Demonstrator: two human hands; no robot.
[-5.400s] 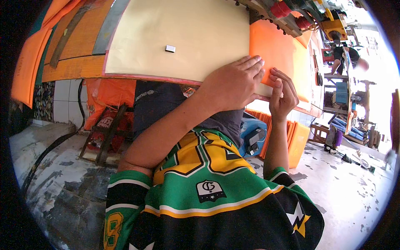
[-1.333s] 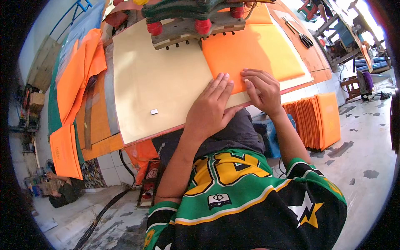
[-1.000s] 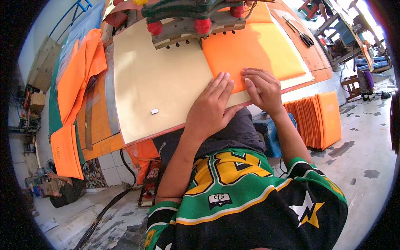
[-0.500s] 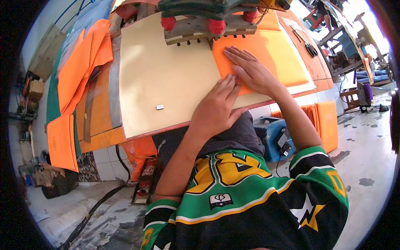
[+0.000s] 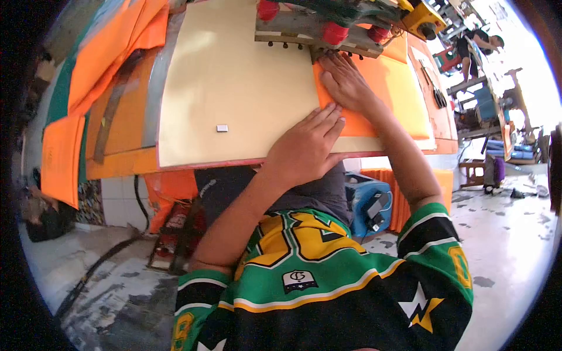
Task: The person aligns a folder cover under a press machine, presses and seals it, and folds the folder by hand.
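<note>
My right hand (image 5: 346,83) lies flat on an orange sheet (image 5: 395,96), fingers extended along its left edge. Its fingertips reach close to the underside of a press-like machine head (image 5: 316,36). My left hand (image 5: 305,143) rests palm down with fingers outstretched, mostly over the cream board (image 5: 234,88). The fingertips of that hand touch the orange sheet's lower left edge, just below the right wrist. Farther left on the board sits a small white rectangular piece (image 5: 222,128).
Folded orange sheets (image 5: 117,52) drape over the table's left side, with an orange packet (image 5: 61,158) below them. Black-handled scissors (image 5: 439,97) lie at the right. A blue case (image 5: 366,205) stands under the table edge. Another person (image 5: 477,50) is at the far right.
My right hand has slid forward along the orange sheet's edge, nearer the machine head. My left hand stays at the sheet's lower edge. The whole view has shifted.
</note>
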